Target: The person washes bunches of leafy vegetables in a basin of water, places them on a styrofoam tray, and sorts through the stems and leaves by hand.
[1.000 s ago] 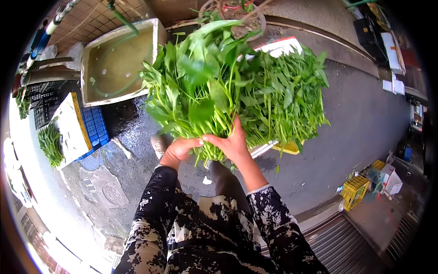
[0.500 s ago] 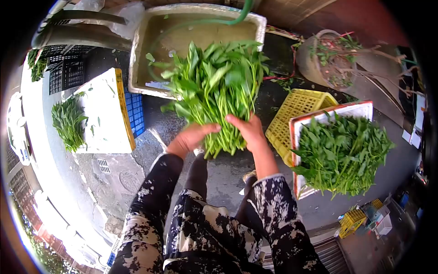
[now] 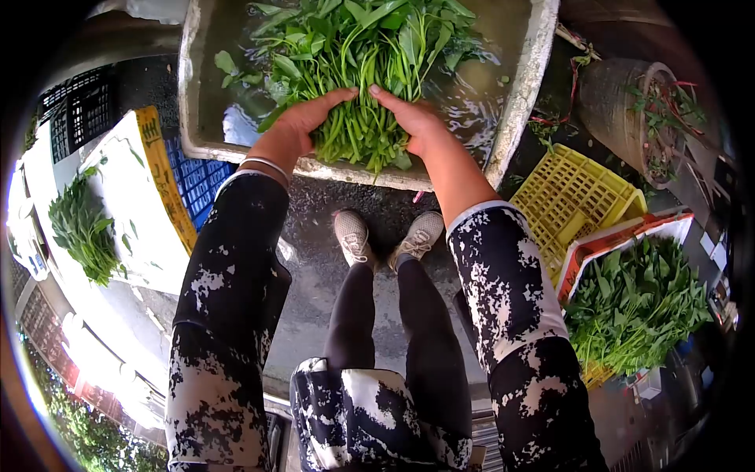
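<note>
Just lowered the bunch of greens [image 3: 362, 47] from the air into the tub [image 3: 519, 102]. Holding it from both sides with the left hand [image 3: 303, 124] and the right hand [image 3: 415, 119], with thumbs close together on top. Looks to be touching the water [image 3: 472, 110], with ripples beside it and stem ends [image 3: 376, 161] over the near rim. So likely done with carrying.
</note>
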{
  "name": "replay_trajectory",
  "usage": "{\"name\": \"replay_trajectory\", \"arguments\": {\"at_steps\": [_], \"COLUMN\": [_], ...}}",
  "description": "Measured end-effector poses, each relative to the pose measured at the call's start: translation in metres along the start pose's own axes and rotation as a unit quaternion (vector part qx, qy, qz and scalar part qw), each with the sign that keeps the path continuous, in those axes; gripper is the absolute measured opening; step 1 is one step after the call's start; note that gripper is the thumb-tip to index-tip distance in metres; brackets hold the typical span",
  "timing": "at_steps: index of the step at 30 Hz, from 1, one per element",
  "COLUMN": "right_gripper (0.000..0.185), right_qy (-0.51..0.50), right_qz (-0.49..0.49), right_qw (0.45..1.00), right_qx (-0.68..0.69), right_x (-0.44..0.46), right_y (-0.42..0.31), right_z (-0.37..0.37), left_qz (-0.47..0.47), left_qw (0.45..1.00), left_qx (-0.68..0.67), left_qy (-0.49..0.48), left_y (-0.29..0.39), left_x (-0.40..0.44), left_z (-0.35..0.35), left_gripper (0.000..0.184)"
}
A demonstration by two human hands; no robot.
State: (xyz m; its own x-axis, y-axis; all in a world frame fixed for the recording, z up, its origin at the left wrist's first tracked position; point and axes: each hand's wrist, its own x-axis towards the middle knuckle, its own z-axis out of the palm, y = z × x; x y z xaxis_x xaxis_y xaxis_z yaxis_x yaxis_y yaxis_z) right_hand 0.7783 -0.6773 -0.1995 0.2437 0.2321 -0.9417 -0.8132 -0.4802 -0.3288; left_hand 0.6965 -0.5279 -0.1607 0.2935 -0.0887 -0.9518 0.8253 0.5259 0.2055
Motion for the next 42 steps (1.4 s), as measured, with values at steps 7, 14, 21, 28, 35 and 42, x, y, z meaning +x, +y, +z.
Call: {"name": "replay_trajectory", "arguments": {"at_steps": [7, 14, 21, 28, 35, 42], "right_gripper": [0.106, 0.065, 0.059, 0.040, 0.090, 0.130], "right_qy": [0.011, 0.079, 0.017, -0.104, 0.209, 0.134], "right_qz": [0.040, -0.037, 0.002, 0.046, -0.392, -0.048], "right_qw": [0.988, 0.947, 0.998, 0.938, 0.896, 0.976], "right_qx": [-0.148, -0.310, 0.064, 0.326, -0.021, -0.162], "right_x": [0.030, 0.051, 0.019, -0.001, -0.006, -0.028], "right_y": [0.000, 0.015, 0.011, 0.031, 0.029, -0.008], "right_z": [0.001, -0.002, -0.037, -0.059, -0.077, -0.010], "left_qz": [-0.008, 0.169, 0.054, 0.090, 0.190, 0.143], "left_qw": [0.990, 0.863, 0.995, 0.988, 0.892, 0.913], "left_qx": [0.090, 0.465, -0.082, -0.123, 0.081, 0.078], "left_qy": [0.105, 0.103, 0.013, 0.000, 0.402, 0.375], "left_y": [-0.004, -0.049, -0.033, -0.028, -0.030, 0.008], "left_x": [0.047, 0.148, 0.046, 0.011, -0.031, -0.004], "left_z": [-0.008, -0.070, -0.022, -0.012, -0.006, 0.036], "left_gripper": [0.054, 0.048, 0.049, 0.046, 0.074, 0.118]}}
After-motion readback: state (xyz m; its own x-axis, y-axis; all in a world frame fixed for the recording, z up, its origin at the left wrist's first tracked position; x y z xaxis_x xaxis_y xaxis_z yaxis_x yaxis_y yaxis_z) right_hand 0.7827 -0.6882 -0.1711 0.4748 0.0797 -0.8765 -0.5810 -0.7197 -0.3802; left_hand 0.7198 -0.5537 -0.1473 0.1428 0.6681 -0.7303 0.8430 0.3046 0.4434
